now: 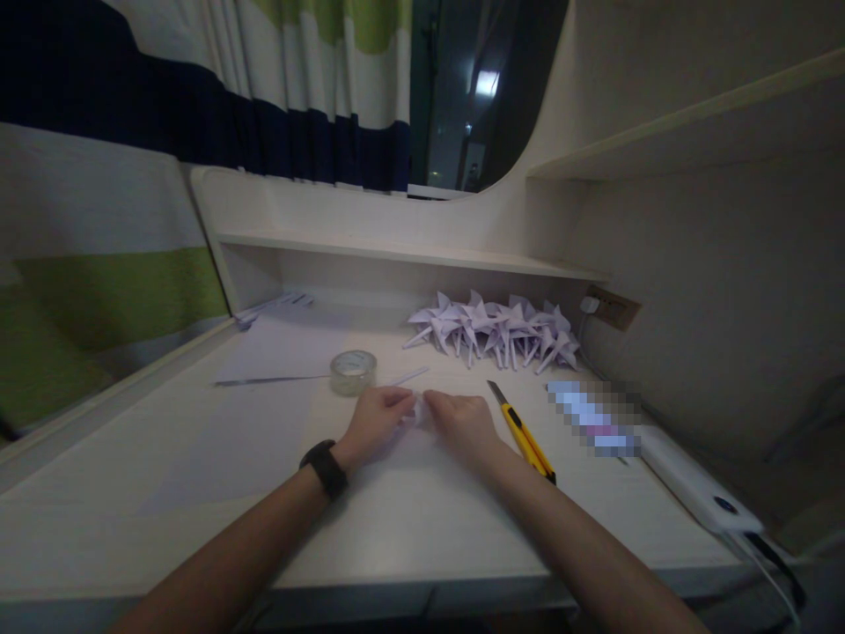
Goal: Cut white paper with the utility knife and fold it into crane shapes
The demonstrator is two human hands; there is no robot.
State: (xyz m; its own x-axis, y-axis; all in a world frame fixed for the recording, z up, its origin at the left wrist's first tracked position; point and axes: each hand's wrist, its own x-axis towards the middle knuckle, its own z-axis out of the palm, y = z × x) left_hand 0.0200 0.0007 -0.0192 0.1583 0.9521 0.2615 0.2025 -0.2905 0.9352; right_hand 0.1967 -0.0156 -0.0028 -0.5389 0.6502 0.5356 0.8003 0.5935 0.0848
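From where I stand, a green, white and navy curtain [297, 114] hangs well beyond the left hand [375, 424]. The pale tabletop [409, 537] lies under both hands, and a long shelf [396, 252] runs across beyond them. White paper sheets [283, 339] lie flat, left of and beyond the left hand. Beyond the right hand [463, 423], a heap of folded white pinwheels [495, 328] sits close together in a wide row. A white power strip [690, 480] runs well to the right of the right hand; a pixelated item [584, 418], can't tell what, lies between the two. The hands come next: fingers bent, tips nearly together, both pinching the small white paper piece between them. Just right of the right hand, a yellow cutter [525, 436] lies with its blade out, pointing away. A dark watch [325, 469] circles the wrist behind the left hand. Clear tape roll [352, 380] sits just beyond the left hand, and a thin paper stick [413, 375] lies just past its fingers. Smallest: that small white paper piece [421, 412], mostly hidden by the fingertips, exact shape unclear.
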